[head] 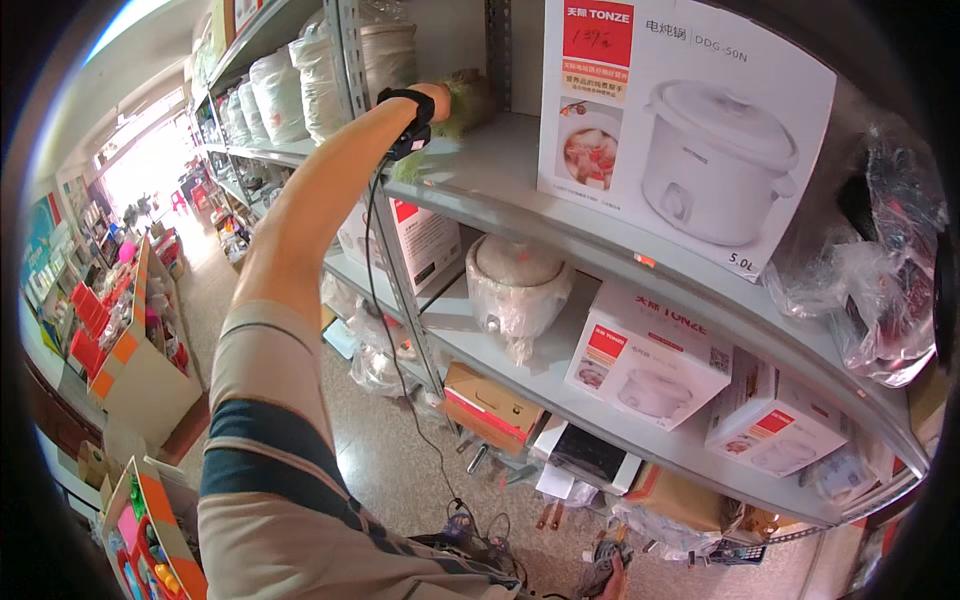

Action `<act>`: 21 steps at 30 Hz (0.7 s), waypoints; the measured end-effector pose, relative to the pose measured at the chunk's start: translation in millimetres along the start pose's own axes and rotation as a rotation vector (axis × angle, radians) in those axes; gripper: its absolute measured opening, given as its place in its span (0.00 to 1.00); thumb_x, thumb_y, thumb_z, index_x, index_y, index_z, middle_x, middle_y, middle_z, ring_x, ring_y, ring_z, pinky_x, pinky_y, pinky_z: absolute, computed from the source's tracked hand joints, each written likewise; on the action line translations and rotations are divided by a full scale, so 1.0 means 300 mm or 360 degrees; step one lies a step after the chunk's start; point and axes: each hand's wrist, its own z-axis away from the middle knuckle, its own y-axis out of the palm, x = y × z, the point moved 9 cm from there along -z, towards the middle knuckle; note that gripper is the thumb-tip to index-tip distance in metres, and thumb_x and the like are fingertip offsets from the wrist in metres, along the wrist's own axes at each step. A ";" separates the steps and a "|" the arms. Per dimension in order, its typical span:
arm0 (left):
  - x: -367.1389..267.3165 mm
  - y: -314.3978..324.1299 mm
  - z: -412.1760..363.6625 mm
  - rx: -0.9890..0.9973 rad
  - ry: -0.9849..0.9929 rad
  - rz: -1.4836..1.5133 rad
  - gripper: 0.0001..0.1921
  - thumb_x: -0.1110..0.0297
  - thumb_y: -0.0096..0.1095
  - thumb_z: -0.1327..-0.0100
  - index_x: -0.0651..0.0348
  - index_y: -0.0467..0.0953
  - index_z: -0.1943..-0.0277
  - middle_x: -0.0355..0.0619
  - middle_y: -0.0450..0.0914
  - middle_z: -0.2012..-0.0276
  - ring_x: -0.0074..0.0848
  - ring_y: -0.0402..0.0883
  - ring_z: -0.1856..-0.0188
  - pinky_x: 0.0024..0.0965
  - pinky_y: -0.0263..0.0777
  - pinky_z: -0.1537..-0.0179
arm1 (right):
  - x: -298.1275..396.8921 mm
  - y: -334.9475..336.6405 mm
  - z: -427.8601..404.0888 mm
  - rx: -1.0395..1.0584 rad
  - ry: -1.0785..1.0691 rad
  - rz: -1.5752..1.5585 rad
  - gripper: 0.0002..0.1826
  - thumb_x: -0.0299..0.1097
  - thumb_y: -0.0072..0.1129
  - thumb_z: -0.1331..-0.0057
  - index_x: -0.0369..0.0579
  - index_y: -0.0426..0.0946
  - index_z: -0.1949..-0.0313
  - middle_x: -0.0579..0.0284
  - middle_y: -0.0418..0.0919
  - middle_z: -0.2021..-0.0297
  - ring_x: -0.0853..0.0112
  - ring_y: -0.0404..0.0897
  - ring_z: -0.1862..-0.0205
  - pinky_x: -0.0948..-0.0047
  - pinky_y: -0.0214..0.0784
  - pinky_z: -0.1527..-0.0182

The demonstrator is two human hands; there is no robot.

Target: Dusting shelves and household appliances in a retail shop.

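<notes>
My left hand (434, 102) reaches up and forward onto the upper shelf, wearing a black strap and a small device at the wrist. Green stringy fibres (454, 105) show around the fingers, which are curled on them; the strands spread down to the shelf's front edge. Just behind the hand stands a blurred brown pot-like object (482, 94). To its right is a large white Tonze electric stew pot box (690, 135). At the bottom edge, a small patch of skin beside something grey may be my right hand, but its fingers are unclear.
A metal shelf post (401, 285) and a hanging black cable (390, 330) run beside my left arm. Below are a plastic-wrapped pot (517, 289) and smaller Tonze boxes (649, 360). Wrapped stacks (277, 97) fill the shelf further left. A goods stand (146, 390) borders the aisle.
</notes>
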 end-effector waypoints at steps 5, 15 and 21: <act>0.070 -0.022 -0.190 -0.0204 -0.0485 0.0965 0.11 0.66 0.64 0.40 0.60 0.88 0.59 0.52 0.88 0.57 0.39 0.85 0.60 0.43 0.78 0.58 | 0.150 -0.001 -0.086 -0.0308 0.0219 -0.0210 0.37 0.34 0.64 0.37 0.49 0.62 0.29 0.46 0.67 0.34 0.51 0.66 0.33 0.57 0.60 0.33; 0.054 0.061 -0.195 0.0177 -0.0303 0.0797 0.12 0.65 0.66 0.44 0.61 0.88 0.60 0.53 0.88 0.59 0.40 0.86 0.60 0.44 0.77 0.56 | 0.199 0.008 -0.112 -0.0451 0.0267 -0.0310 0.29 0.37 0.65 0.34 0.48 0.70 0.35 0.52 0.75 0.44 0.58 0.75 0.44 0.60 0.70 0.45; -0.004 -0.045 0.019 0.0149 -0.0157 0.0668 0.13 0.64 0.67 0.46 0.62 0.88 0.61 0.53 0.88 0.60 0.41 0.86 0.59 0.45 0.77 0.55 | 0.219 0.004 -0.108 -0.0515 0.0191 -0.0439 0.24 0.39 0.65 0.33 0.47 0.74 0.39 0.56 0.80 0.50 0.63 0.81 0.51 0.62 0.76 0.52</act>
